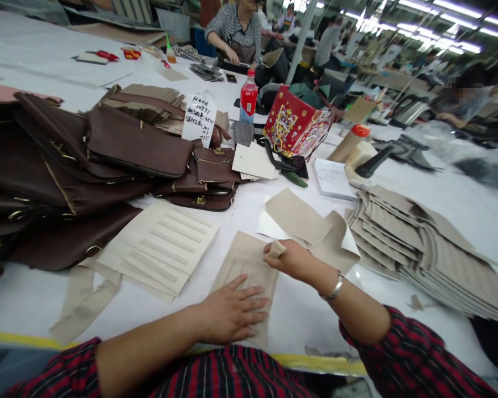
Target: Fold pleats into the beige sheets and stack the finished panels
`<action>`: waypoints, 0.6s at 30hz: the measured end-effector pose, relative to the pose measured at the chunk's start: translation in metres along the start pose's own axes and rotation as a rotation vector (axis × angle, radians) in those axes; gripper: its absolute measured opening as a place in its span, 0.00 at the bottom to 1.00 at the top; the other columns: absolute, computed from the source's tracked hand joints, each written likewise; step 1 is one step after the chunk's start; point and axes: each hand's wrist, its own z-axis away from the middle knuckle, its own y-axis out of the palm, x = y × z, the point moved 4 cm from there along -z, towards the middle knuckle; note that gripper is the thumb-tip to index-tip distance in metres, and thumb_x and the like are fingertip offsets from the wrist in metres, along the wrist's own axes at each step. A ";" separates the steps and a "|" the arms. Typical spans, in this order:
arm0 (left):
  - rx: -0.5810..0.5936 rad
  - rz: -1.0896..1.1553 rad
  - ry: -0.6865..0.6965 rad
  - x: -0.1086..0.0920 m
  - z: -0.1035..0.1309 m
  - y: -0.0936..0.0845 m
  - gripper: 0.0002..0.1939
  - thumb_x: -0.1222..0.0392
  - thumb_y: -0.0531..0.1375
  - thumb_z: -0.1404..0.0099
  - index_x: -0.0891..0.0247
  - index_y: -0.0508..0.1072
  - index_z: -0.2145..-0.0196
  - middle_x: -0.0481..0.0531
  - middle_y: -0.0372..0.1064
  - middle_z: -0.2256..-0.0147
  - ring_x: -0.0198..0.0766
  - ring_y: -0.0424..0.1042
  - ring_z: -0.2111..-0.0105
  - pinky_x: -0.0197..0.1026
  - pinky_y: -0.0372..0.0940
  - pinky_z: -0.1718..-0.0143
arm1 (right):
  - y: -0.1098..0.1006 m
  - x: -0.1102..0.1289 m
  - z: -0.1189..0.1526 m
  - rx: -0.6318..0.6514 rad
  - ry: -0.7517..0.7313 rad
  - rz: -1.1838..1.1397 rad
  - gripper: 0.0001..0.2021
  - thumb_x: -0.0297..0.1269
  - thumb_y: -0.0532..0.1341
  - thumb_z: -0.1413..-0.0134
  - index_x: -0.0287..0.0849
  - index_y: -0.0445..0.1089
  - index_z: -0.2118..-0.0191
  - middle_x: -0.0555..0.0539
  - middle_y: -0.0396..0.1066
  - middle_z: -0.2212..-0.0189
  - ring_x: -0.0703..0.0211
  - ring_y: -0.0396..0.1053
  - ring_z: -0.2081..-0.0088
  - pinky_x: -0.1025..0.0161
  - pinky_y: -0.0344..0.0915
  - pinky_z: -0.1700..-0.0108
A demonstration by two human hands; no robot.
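Note:
A flat beige panel (243, 257) lies on the white table in front of me. My left hand (232, 310) rests palm down on its lower part, fingers spread. At the panel's upper right, my right hand (292, 260) is closed round a small rolled beige piece (277, 249). A silver bracelet circles the right wrist. Just beyond that hand, curled beige sheets (299, 213) lie over white paper. To the left is a stack of pale panels with darker strips (161, 243), and a loose beige strip (85, 298) lies nearer the table edge.
Dark brown leather bags (141, 141) cover the left side. At right stand stacked beige pieces (423, 243). Farther back are a red-capped bottle (248, 99), a red patterned bag (294, 121), a notepad (334, 178) and a person in a checked shirt (238, 33).

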 end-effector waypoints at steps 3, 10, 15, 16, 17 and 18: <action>-0.015 0.012 -0.009 -0.001 0.000 -0.001 0.22 0.50 0.45 0.34 0.56 0.57 0.44 0.49 0.54 0.43 0.42 0.45 0.40 0.55 0.28 0.41 | 0.006 0.005 -0.019 0.014 0.023 0.264 0.17 0.47 0.56 0.48 0.37 0.61 0.59 0.42 0.70 0.75 0.54 0.68 0.72 0.65 0.54 0.73; -0.079 0.005 0.019 0.003 0.002 0.002 0.23 0.48 0.47 0.35 0.57 0.56 0.44 0.50 0.56 0.44 0.42 0.49 0.41 0.57 0.33 0.41 | 0.046 0.007 -0.010 0.012 -0.292 0.278 0.11 0.39 0.45 0.38 0.40 0.60 0.66 0.46 0.69 0.75 0.60 0.66 0.72 0.66 0.53 0.72; -0.038 -0.008 0.030 0.008 0.001 0.011 0.23 0.48 0.44 0.33 0.58 0.55 0.43 0.49 0.52 0.42 0.42 0.44 0.40 0.57 0.30 0.41 | 0.051 -0.004 -0.018 0.024 -0.238 0.290 0.12 0.38 0.44 0.38 0.41 0.61 0.66 0.46 0.70 0.75 0.61 0.66 0.73 0.67 0.51 0.72; -0.037 -0.007 0.036 0.008 0.001 0.012 0.23 0.49 0.45 0.33 0.58 0.55 0.43 0.49 0.52 0.42 0.43 0.44 0.40 0.57 0.30 0.41 | 0.048 -0.007 -0.022 0.036 -0.214 0.292 0.12 0.39 0.44 0.38 0.41 0.61 0.65 0.46 0.70 0.74 0.61 0.66 0.72 0.67 0.51 0.73; -0.040 -0.007 0.038 0.008 0.001 0.012 0.23 0.49 0.45 0.34 0.58 0.55 0.43 0.50 0.52 0.42 0.43 0.44 0.40 0.57 0.31 0.41 | 0.044 -0.011 -0.026 0.046 -0.187 0.306 0.12 0.39 0.44 0.38 0.41 0.61 0.64 0.46 0.70 0.74 0.61 0.67 0.72 0.67 0.50 0.73; -0.046 -0.007 0.038 0.008 0.001 0.011 0.23 0.49 0.46 0.34 0.57 0.55 0.43 0.50 0.53 0.42 0.43 0.44 0.40 0.58 0.32 0.41 | 0.040 -0.015 -0.028 0.050 -0.155 0.330 0.12 0.39 0.44 0.38 0.41 0.61 0.64 0.46 0.71 0.74 0.60 0.67 0.72 0.67 0.50 0.73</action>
